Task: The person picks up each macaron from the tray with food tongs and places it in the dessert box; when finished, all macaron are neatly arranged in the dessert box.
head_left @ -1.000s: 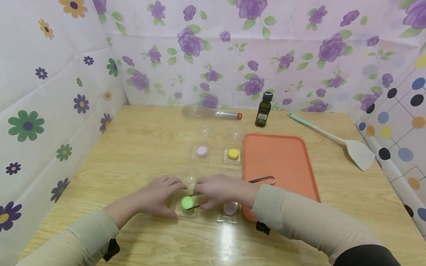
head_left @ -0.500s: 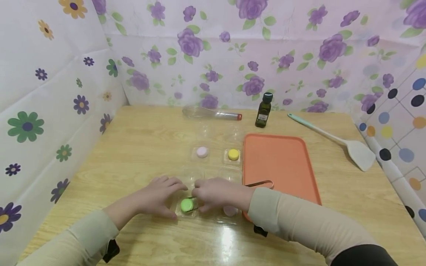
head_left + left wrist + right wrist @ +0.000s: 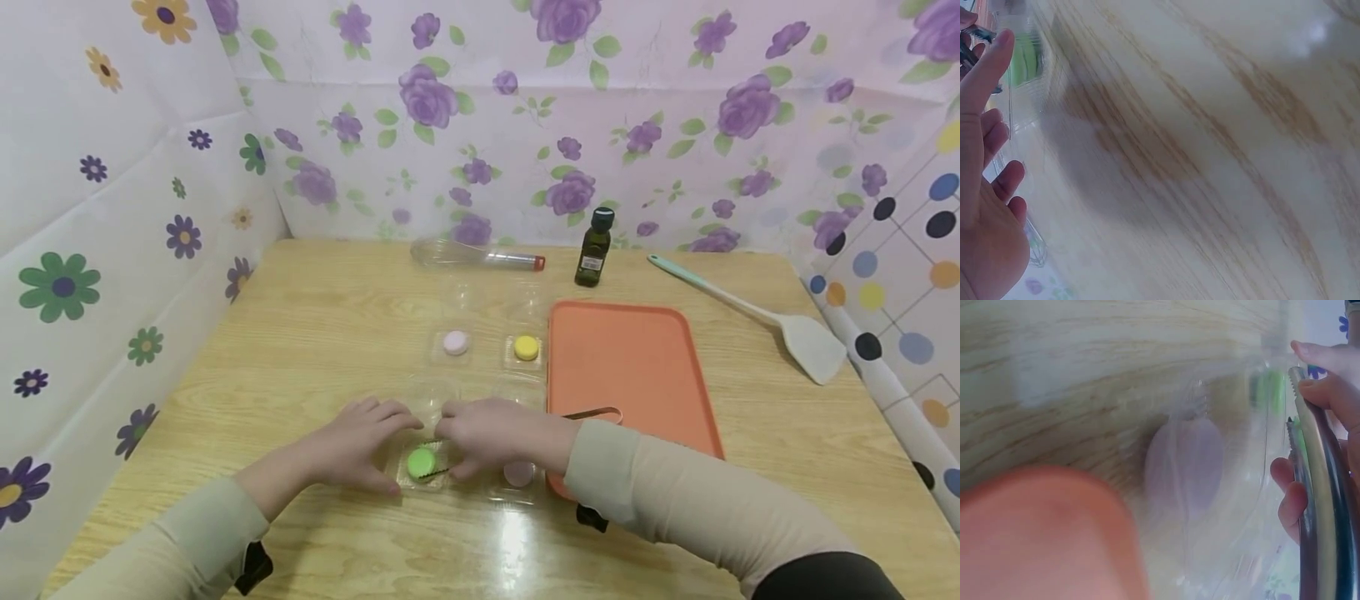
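My right hand (image 3: 487,435) grips metal tongs (image 3: 1319,487) with serrated tips. Those tips stand apart at the right side of a green macaron (image 3: 421,462), which sits in the base of a clear plastic box (image 3: 405,482). To the left of this box, my left hand (image 3: 358,446) spreads its thumb and fingers about its side, fingertips right at the plastic. In the left wrist view the green macaron (image 3: 1023,59) shows edge-on behind the thumb. A lavender macaron (image 3: 1185,465) lies in another clear box, partly under my right wrist.
Further back, a pink macaron (image 3: 455,342) and a yellow macaron (image 3: 527,347) sit in clear boxes with raised lids. An orange tray (image 3: 622,358) lies to the right. Behind are a whisk (image 3: 480,255), a dark bottle (image 3: 593,250) and a white spatula (image 3: 810,346).
The green macaron has come down slightly into the box with the tongs. Since half a second ago the tongs' tips have spread apart. The left hand has stayed still.
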`<action>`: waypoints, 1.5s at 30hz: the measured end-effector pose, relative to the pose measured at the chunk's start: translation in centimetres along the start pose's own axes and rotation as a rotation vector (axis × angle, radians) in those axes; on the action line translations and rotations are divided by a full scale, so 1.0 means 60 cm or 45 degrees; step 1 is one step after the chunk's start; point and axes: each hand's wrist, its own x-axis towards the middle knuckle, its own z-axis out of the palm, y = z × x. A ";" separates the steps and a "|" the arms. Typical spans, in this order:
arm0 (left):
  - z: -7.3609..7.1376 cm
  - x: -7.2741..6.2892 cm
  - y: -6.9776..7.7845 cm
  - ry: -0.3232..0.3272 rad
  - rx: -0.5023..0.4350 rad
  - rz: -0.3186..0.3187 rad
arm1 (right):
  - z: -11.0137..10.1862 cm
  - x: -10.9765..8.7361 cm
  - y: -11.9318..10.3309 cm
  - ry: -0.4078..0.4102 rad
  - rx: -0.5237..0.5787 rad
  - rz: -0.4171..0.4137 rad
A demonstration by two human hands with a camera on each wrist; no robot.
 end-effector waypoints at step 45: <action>-0.063 0.170 0.033 0.022 0.064 0.059 | 0.017 -0.296 0.232 0.583 0.130 0.526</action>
